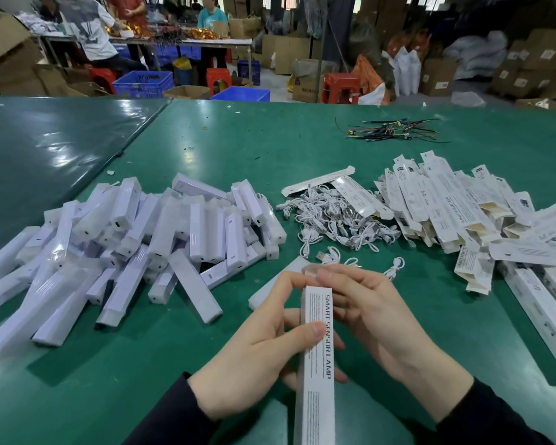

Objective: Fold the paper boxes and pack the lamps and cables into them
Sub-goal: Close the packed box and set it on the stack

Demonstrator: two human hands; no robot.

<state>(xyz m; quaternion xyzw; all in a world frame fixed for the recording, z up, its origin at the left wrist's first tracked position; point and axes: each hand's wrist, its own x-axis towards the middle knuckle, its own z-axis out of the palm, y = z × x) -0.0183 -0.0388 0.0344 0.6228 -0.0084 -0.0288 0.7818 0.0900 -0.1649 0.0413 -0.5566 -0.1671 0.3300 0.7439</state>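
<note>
Long white printed paper box [317,354] held at six o'clock, far end toward twelve. Left hand [260,358] wrapped round its middle, thumb on top; right hand [376,326] with fingers curled at its far end. Likely closing the end flap: best steadied firmly, tucked squarely. White plastic lamps [126,248] heaped at ten o'clock, white coiled cables [331,220] at twelve.

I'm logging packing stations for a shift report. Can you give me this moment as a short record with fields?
held item: box printed SMART SENSOR LAMP
left hand: grips the box, thumb on its printed face
right hand: holds the box's far end
lamps: heap at left on the green table
cables: white pile, centre
flat boxes: pile at right
stray wires: far side of the table
</note>
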